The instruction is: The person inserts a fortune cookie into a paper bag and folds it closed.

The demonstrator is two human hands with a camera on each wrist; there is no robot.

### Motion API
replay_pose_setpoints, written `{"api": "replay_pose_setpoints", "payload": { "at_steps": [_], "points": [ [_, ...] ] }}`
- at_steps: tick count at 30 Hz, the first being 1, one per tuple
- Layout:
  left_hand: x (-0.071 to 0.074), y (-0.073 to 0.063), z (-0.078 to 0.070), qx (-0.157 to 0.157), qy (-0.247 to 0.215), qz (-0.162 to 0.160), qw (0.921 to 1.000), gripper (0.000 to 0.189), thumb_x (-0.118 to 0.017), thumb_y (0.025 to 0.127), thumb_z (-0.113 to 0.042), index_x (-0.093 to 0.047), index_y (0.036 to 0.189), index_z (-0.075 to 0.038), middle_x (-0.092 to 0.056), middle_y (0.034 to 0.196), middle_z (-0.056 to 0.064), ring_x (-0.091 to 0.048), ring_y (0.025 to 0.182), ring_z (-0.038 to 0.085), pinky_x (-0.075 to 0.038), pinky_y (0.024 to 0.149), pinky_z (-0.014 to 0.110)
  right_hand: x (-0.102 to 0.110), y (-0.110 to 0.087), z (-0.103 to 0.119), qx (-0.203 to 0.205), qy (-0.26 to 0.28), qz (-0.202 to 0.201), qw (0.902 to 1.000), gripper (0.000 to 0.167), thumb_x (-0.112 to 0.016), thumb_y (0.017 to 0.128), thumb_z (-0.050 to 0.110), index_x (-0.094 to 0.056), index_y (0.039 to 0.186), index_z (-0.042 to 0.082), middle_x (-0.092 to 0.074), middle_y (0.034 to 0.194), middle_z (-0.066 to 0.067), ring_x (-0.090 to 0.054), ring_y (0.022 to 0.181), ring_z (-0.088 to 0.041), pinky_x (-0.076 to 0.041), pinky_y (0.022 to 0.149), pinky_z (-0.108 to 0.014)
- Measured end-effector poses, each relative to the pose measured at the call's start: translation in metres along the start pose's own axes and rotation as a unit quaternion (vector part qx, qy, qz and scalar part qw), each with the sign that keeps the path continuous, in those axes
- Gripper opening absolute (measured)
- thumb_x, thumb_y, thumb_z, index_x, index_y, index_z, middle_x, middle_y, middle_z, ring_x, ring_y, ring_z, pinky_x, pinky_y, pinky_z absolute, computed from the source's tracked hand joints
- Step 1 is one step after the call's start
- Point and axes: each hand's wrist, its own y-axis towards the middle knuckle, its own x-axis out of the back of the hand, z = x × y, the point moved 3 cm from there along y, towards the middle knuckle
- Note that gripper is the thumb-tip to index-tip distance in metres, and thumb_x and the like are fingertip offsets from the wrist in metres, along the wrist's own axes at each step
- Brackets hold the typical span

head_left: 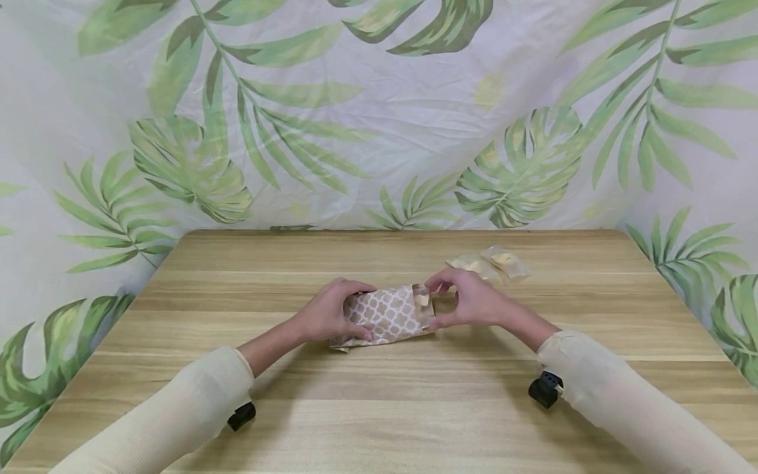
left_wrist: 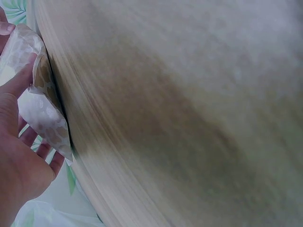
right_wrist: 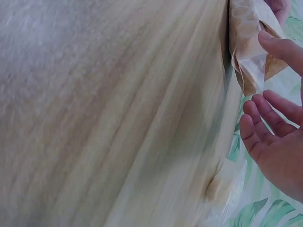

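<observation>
A paper bag (head_left: 385, 316) with a white lattice pattern on tan lies on its side at the middle of the table. My left hand (head_left: 331, 309) grips its left part, thumb along the near side and fingers over the far side. From the bag's mouth, on the right, a clear packet (head_left: 423, 305) with a pale piece inside sticks out. My right hand (head_left: 470, 301) holds the packet's end between thumb and fingertips, right at the mouth. In the right wrist view, the thumb lies by the bag's crumpled brown edge (right_wrist: 246, 45) and the other fingers are bent below it.
Behind my right hand lie two more clear packets, one on the left (head_left: 474, 264) and one on the right (head_left: 508, 261), with pale pieces inside. The wooden table (head_left: 379, 408) ends at a leaf-printed cloth (head_left: 414, 131) at the back.
</observation>
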Motion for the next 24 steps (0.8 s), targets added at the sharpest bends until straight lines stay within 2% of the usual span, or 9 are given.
{"api": "replay_pose_setpoints", "payload": {
  "at_steps": [7, 13, 24],
  "points": [
    [0.000, 0.000, -0.001, 0.000, 0.002, 0.000, 1.0000, 0.084, -0.100, 0.067, -0.031, -0.064, 0.137, -0.002, -0.067, 0.133, 0.011, -0.058, 0.114, 0.028, -0.049, 0.099, 0.048, -0.002, 0.003, 0.000, 0.020, 0.008, -0.007, 0.9998, 0.058, -0.094, 0.073, 0.020, -0.071, 0.121, -0.005, -0.073, 0.113, -0.015, -0.064, 0.098, -0.030, -0.054, 0.073, -0.040],
    [0.000, 0.000, -0.001, 0.001, 0.001, -0.001, 1.0000, 0.084, -0.100, 0.066, -0.031, -0.064, 0.136, -0.002, -0.067, 0.133, 0.011, -0.058, 0.115, 0.028, -0.049, 0.101, 0.049, -0.007, 0.006, 0.000, 0.025, 0.009, -0.008, 0.9996, 0.057, -0.095, 0.073, 0.020, -0.073, 0.119, -0.005, -0.074, 0.109, -0.013, -0.064, 0.096, -0.029, -0.052, 0.071, -0.035],
    [0.001, 0.000, -0.001, -0.001, 0.000, -0.002, 1.0000, 0.083, -0.100, 0.066, -0.030, -0.065, 0.136, -0.002, -0.068, 0.133, 0.011, -0.058, 0.114, 0.028, -0.049, 0.100, 0.048, -0.018, 0.013, 0.002, 0.018, 0.020, -0.013, 0.9996, 0.045, -0.092, 0.074, 0.009, -0.075, 0.113, -0.005, -0.075, 0.106, -0.014, -0.066, 0.095, -0.025, -0.052, 0.076, -0.033]
  ]
}}
